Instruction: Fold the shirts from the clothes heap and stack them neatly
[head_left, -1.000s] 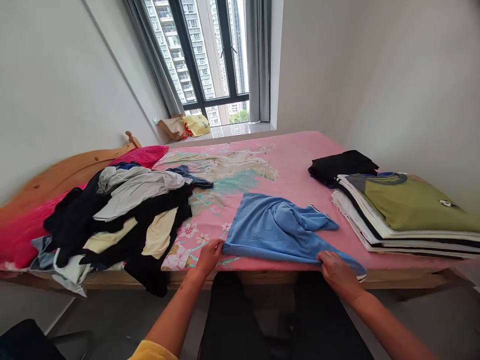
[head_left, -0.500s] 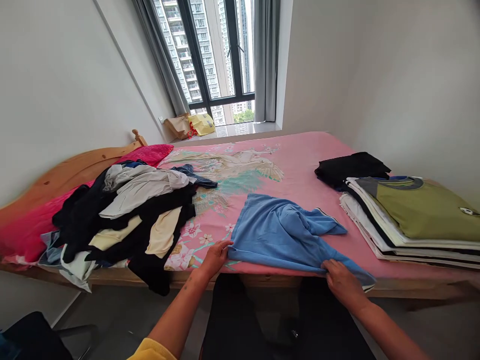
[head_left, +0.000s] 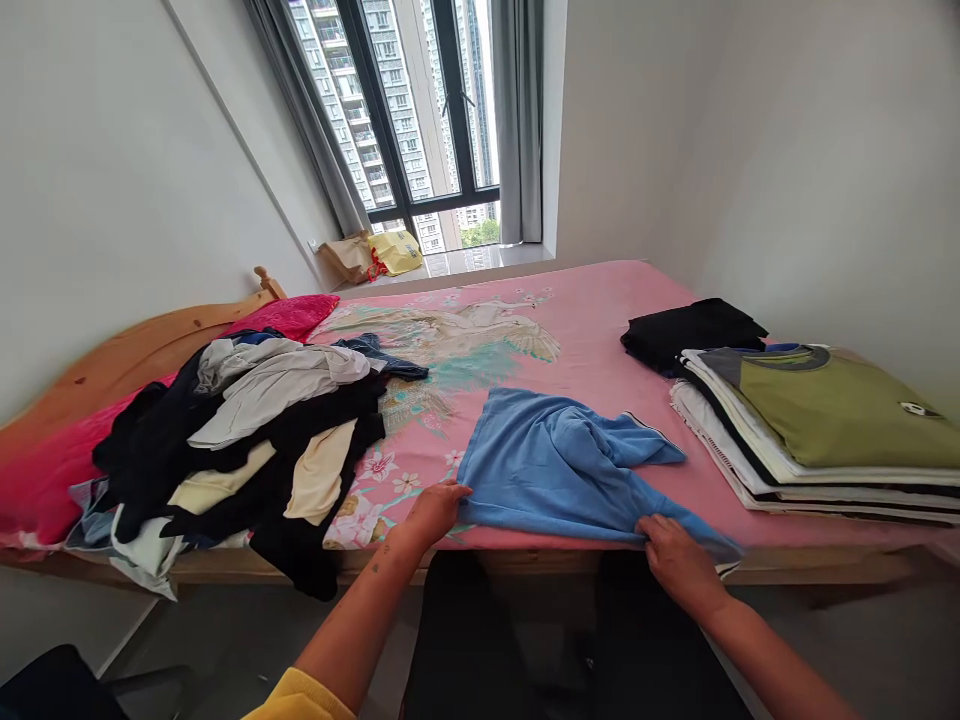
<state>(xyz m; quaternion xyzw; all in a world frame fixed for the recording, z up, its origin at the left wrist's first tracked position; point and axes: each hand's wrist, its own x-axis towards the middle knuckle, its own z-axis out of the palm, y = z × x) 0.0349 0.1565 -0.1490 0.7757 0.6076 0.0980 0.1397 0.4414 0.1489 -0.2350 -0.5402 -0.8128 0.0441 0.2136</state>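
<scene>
A blue shirt [head_left: 559, 465] lies crumpled on the pink bedsheet [head_left: 592, 330] near the bed's front edge. My left hand [head_left: 433, 511] pinches the shirt's near left corner. My right hand [head_left: 675, 562] grips its near right hem, where a striped edge hangs over the bed's edge. Both hands are closed on the cloth.
A heap of unfolded dark, white and cream clothes [head_left: 247, 440] covers the bed's left side. A stack of folded shirts [head_left: 810, 425] with an olive one on top sits at the right, behind it a folded black garment [head_left: 686, 330]. Bags [head_left: 375, 252] rest on the window ledge.
Both hands keep hold of the blue shirt's near edge; the left hand has slid slightly right along it. The view shifted a little.
</scene>
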